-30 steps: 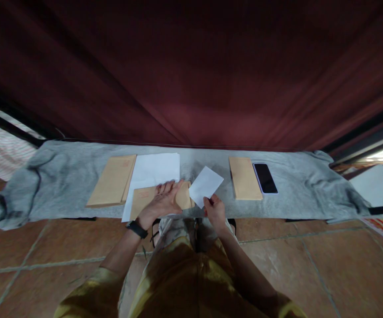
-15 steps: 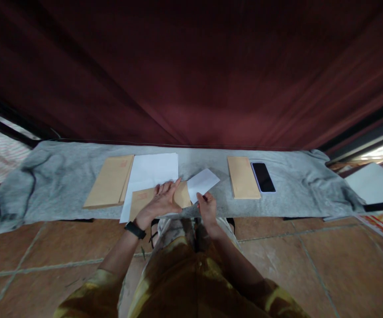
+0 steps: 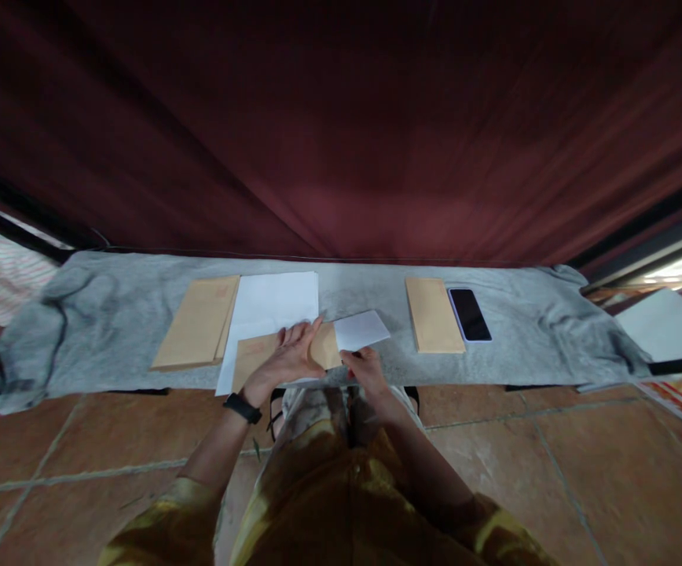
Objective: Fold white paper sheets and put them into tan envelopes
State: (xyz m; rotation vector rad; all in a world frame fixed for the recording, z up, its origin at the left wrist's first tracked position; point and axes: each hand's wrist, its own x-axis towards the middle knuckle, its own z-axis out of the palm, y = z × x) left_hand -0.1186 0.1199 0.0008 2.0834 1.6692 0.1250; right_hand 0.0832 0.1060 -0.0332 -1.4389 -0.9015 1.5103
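Note:
My left hand (image 3: 294, 354), its fingers spread, presses flat on a brown envelope (image 3: 324, 346) and holds it down. From the envelope's right end sticks out a folded white paper (image 3: 363, 326); its left part is hidden, seemingly inside the envelope. My right hand (image 3: 365, 368) is closed in a pinch at the near edge of this paper, close to the envelope's opening. Under the envelope lie large white sheets (image 3: 276, 299). Left of them is a stack of brown envelopes (image 3: 196, 322) with faint red print.
On the right of the grey cloth-covered bench (image 3: 529, 314) lie another pile of brown envelopes (image 3: 434, 314) and a phone (image 3: 469, 314). A dark red curtain (image 3: 341, 157) hangs behind the bench. A white panel (image 3: 668, 326) stands at the far right.
The white paper has turned more in line with the envelope and moved slightly left, further against its end. My right hand shifted a little left with it; my left hand stayed put.

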